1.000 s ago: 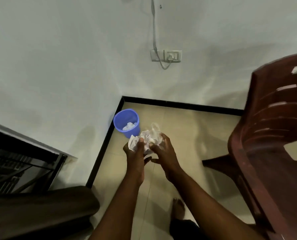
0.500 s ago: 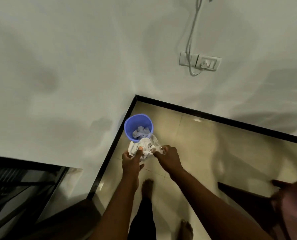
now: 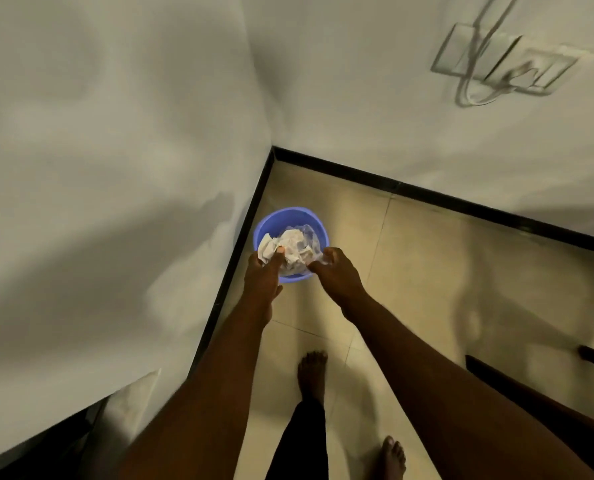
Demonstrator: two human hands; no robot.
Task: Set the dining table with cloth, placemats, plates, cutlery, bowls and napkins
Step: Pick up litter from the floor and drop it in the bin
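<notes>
While the crumpled napkins (image 3: 290, 249) hang right over the blue bin (image 3: 264, 226), the left hand (image 3: 262, 271) pinches their left side and the right hand (image 3: 335, 271) grips clear plastic at their right. Bare feet stand behind the bin, which sits in the wall corner.

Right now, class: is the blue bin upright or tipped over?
Upright. The blue bin stands on the floor in the corner, its round mouth facing up, under the crumpled paper.
</notes>
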